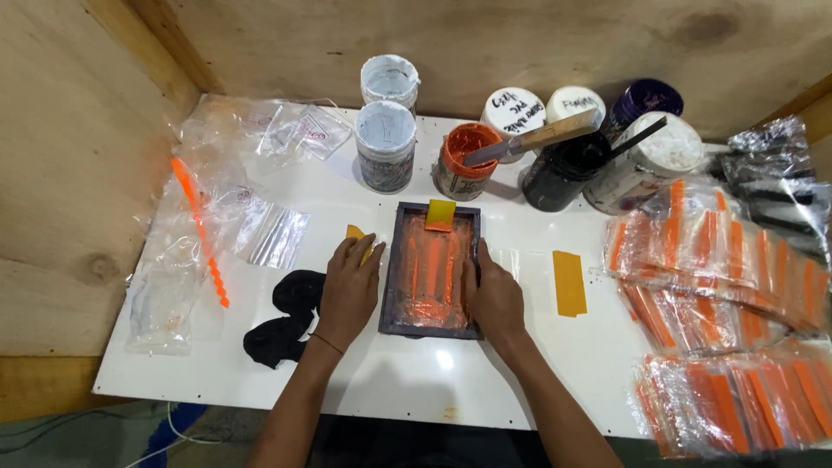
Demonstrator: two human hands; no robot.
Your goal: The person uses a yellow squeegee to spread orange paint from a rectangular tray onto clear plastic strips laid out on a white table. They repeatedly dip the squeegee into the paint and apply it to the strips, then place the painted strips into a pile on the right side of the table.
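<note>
Dark orange-inked screen frame [431, 270], flat on table

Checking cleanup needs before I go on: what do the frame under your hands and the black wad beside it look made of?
The frame under the left hand and right hand looks like dark-painted wood, matte, holding a thin mesh smeared with glossy orange ink. The black wad looks like soft cloth: crumpled, limp, no shine.

White table [520, 381]: printing frame [431, 270], jars [386, 146], perhaps black cloth [282, 319].
</note>
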